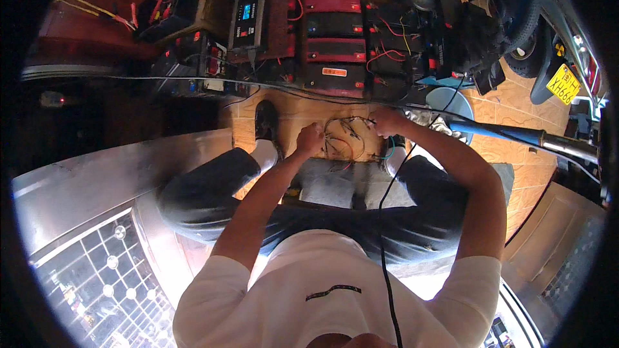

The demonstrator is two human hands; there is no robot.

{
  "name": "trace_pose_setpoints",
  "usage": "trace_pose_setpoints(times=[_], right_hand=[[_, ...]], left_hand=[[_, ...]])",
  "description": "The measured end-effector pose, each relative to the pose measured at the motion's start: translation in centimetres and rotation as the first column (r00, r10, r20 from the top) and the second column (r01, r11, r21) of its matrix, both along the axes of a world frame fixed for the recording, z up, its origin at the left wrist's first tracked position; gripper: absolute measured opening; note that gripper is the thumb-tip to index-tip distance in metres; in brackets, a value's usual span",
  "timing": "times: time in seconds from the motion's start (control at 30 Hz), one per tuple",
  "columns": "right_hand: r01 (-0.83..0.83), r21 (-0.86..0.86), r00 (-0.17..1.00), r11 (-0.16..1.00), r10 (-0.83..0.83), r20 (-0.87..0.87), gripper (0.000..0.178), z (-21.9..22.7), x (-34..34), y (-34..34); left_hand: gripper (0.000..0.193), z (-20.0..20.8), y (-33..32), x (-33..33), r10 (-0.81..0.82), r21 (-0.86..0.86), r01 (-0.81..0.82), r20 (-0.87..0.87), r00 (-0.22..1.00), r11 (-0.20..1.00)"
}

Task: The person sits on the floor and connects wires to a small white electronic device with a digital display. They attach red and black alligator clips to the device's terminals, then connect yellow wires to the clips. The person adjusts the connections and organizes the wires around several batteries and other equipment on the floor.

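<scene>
Between my knees, my left hand (311, 138) and my right hand (388, 121) are both closed on a loose bundle of thin wires (349, 130). Most of the wires are dark, with a red one and a teal one among them, and small dark ends that may be connectors. The bundle loops from one hand to the other above the tiled floor (293, 109). My left fingers pinch its left end, and my right fingers grip the upper right part. Exactly how the fingertips sit is too small to see.
Ahead stand rows of black and red batteries (335, 24) with loose leads and a black device with a lit screen (247, 19). A light blue bucket (450, 100) and a blue pole (509, 132) are at the right. A black cable (383, 219) hangs across my body. Parked two-wheelers stand far right.
</scene>
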State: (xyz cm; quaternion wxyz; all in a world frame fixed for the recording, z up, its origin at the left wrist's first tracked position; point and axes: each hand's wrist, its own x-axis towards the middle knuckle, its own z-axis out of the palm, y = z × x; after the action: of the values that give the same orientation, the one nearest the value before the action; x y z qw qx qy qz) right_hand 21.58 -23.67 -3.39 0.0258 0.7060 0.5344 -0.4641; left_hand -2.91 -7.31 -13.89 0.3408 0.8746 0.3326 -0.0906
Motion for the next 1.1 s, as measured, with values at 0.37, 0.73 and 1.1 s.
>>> trace_pose_setpoints(times=[0.37, 0.73, 1.1], right_hand=[[0.060, 0.308, 0.998, 0.950, -0.047, -0.050, 0.023, -7.1, 0.6, -1.3], [0.618, -0.140, 0.702, 0.773, -0.623, -0.345, 0.049, 1.5, -1.3, 4.0], [0.766, -0.281, 0.373, 0.579, -0.755, -0.539, 0.022, 0.4, -4.3, 2.3]], left_hand=[[0.022, -5.2, 0.6, 1.4, 0.037, -0.196, -0.025, 0.058, 0.998, 0.980], [0.016, 7.5, 0.4, 3.8, 0.298, -0.539, 0.081, 0.577, 0.760, 0.838], [0.023, 9.2, -6.0, 2.1, 0.134, -0.129, -0.076, 0.536, 0.833, 0.989]])
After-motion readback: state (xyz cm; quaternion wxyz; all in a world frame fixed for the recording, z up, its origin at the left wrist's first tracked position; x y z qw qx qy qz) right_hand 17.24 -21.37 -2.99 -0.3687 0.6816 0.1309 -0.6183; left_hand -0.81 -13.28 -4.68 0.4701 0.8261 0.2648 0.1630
